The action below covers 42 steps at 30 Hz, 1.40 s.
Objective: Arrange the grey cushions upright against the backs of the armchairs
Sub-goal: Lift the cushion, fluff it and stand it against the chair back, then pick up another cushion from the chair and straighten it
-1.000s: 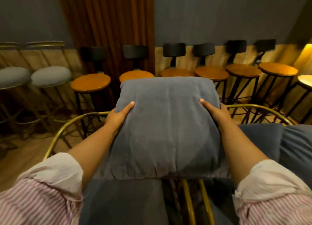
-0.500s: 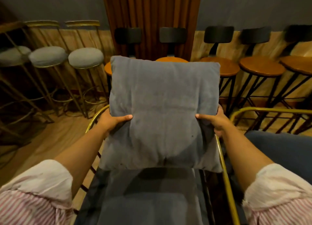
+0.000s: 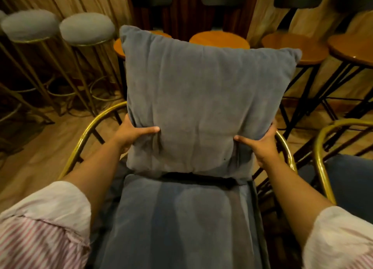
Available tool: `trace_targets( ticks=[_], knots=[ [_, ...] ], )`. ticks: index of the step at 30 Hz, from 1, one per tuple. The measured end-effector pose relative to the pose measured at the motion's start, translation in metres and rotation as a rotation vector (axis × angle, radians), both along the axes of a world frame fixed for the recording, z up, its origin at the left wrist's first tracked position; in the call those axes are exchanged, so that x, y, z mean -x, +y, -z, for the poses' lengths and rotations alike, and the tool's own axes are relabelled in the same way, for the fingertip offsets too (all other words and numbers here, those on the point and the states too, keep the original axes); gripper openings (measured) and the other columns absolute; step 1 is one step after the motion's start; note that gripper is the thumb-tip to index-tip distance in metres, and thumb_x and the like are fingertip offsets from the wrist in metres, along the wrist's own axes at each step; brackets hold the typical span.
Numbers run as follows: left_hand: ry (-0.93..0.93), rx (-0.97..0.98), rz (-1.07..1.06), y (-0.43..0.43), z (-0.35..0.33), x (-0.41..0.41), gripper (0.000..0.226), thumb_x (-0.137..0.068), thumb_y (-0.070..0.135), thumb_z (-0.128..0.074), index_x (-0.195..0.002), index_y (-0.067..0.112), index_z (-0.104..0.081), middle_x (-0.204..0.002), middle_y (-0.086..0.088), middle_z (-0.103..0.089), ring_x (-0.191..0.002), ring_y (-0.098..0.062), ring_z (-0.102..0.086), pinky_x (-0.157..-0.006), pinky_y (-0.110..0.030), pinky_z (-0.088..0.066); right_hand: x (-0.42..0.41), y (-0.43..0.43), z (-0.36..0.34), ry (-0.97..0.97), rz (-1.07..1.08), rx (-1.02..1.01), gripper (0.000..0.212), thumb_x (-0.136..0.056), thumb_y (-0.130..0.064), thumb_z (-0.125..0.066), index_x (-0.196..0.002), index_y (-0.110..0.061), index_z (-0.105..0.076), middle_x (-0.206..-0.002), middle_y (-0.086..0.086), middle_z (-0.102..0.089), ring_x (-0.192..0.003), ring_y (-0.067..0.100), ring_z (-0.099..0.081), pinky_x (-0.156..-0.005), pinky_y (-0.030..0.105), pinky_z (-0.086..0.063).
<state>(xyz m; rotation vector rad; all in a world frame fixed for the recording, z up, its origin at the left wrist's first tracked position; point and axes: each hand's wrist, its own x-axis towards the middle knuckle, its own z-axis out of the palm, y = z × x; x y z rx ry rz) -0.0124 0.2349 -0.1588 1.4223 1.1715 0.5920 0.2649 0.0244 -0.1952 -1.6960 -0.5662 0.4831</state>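
A square grey cushion (image 3: pixel 201 99) stands upright at the back of an armchair with a gold metal frame (image 3: pixel 84 135) and a grey seat pad (image 3: pixel 181 218). Its lower edge rests on the rear of the seat. My left hand (image 3: pixel 133 133) grips the cushion's lower left side, thumb pressed into the front. My right hand (image 3: pixel 260 145) grips the lower right side the same way. The chair's backrest is hidden behind the cushion.
A second gold-framed armchair (image 3: pixel 343 178) with a dark blue seat stands close on the right. Grey padded bar stools (image 3: pixel 86 28) stand at the back left. Wooden-seated black stools (image 3: pixel 294 47) line the wall behind. Wooden floor lies to the left.
The cushion went from raised and tilted to upright, with its bottom edge lowered onto the seat. Both hands slid down to its lower sides. The view swung left and downward.
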Motion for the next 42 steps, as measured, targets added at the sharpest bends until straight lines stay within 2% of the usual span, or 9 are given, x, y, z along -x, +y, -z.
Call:
trace_targets(
  ticks=[5, 14, 20, 25, 27, 30, 35, 39, 42],
  knots=[
    [0.041, -0.013, -0.115, 0.010, 0.045, 0.001, 0.095, -0.075, 0.028, -0.078, -0.150, 0.019, -0.021, -0.154, -0.004, -0.034, -0.140, -0.027, -0.035, -0.108, -0.038, -0.034, 0.007, 0.021, 0.044, -0.044, 0.001, 0.031, 0.113, -0.066, -0.016, -0.086, -0.149, -0.017, -0.011, -0.156, 0.004, -0.026, -0.135, 0.014, -0.031, -0.105, 0.027, -0.031],
    [0.167, 0.009, -0.156, 0.011, 0.076, 0.004, 0.100, -0.073, 0.040, -0.077, -0.151, 0.020, -0.018, -0.156, -0.005, -0.031, -0.141, -0.030, -0.034, -0.112, -0.049, -0.033, 0.027, 0.030, 0.065, -0.098, 0.236, 0.021, 0.096, -0.074, -0.024, -0.080, -0.148, -0.011, -0.022, -0.153, 0.009, -0.035, -0.139, 0.024, -0.036, -0.101, 0.020, -0.030],
    [0.213, 0.080, -0.186, 0.003, 0.100, 0.005, 0.113, -0.065, 0.036, -0.084, -0.152, 0.021, -0.015, -0.158, -0.006, -0.026, -0.143, -0.030, -0.031, -0.114, -0.049, -0.032, 0.033, 0.025, 0.082, 0.010, 0.069, 0.081, 0.102, -0.070, -0.038, -0.081, -0.150, -0.017, -0.020, -0.154, 0.007, -0.035, -0.139, 0.027, -0.038, -0.111, 0.033, -0.035],
    [0.270, 0.049, -0.162, -0.031, 0.092, -0.003, 0.093, -0.084, 0.038, -0.066, -0.152, 0.005, -0.012, -0.156, -0.016, -0.030, -0.141, -0.034, -0.033, -0.116, -0.043, -0.029, 0.045, 0.002, 0.069, -0.022, -0.085, 0.161, 0.083, -0.082, -0.020, -0.073, -0.149, -0.013, -0.025, -0.153, 0.007, -0.037, -0.138, 0.022, -0.038, -0.107, 0.028, -0.034],
    [0.292, 0.064, -0.060, -0.059, 0.074, -0.012, 0.072, -0.092, 0.030, -0.057, -0.147, -0.002, -0.024, -0.150, -0.018, -0.039, -0.138, -0.034, -0.039, -0.114, -0.039, -0.032, 0.056, -0.018, 0.056, 0.005, -0.158, 0.231, 0.073, -0.084, -0.025, -0.071, -0.146, -0.013, -0.035, -0.148, 0.003, -0.043, -0.135, 0.016, -0.040, -0.105, 0.024, -0.035],
    [0.340, 0.042, 0.175, -0.108, 0.039, -0.025, 0.065, -0.095, 0.029, -0.053, -0.146, -0.003, -0.029, -0.153, -0.018, -0.035, -0.140, -0.031, -0.036, -0.113, -0.035, -0.029, 0.071, -0.053, 0.029, 0.014, -0.160, 0.305, 0.083, -0.075, -0.062, -0.066, -0.139, -0.013, -0.049, -0.143, 0.005, -0.051, -0.136, 0.022, -0.043, -0.112, 0.034, -0.036],
    [0.368, -0.054, 0.439, -0.207, -0.034, -0.042, 0.064, -0.096, 0.030, -0.050, -0.149, 0.003, -0.025, -0.157, -0.014, -0.027, -0.143, -0.029, -0.031, -0.111, -0.031, -0.028, 0.092, -0.154, -0.039, -0.165, 0.038, 0.357, 0.059, -0.089, -0.034, -0.062, -0.139, -0.006, -0.047, -0.145, 0.012, -0.047, -0.145, 0.026, -0.028, -0.119, 0.036, -0.020],
    [0.353, -0.111, 0.679, -0.299, -0.078, -0.068, 0.054, -0.096, 0.028, -0.052, -0.142, 0.003, -0.038, -0.150, -0.015, -0.039, -0.138, -0.029, -0.038, -0.106, -0.031, -0.033, 0.100, -0.257, -0.080, -0.238, 0.157, 0.362, 0.056, -0.091, -0.030, -0.061, -0.141, -0.009, -0.044, -0.149, 0.011, -0.042, -0.149, 0.026, -0.013, -0.122, 0.038, -0.008],
    [0.324, -0.157, 0.801, -0.361, -0.098, -0.097, 0.054, -0.094, 0.030, -0.055, -0.139, 0.004, -0.042, -0.141, -0.018, -0.049, -0.128, -0.030, -0.048, -0.100, -0.031, -0.039, 0.094, -0.327, -0.103, -0.267, 0.236, 0.405, 0.058, -0.092, -0.031, -0.059, -0.143, -0.011, -0.041, -0.154, 0.014, -0.036, -0.150, 0.031, -0.009, -0.122, 0.044, -0.011]
  ],
)
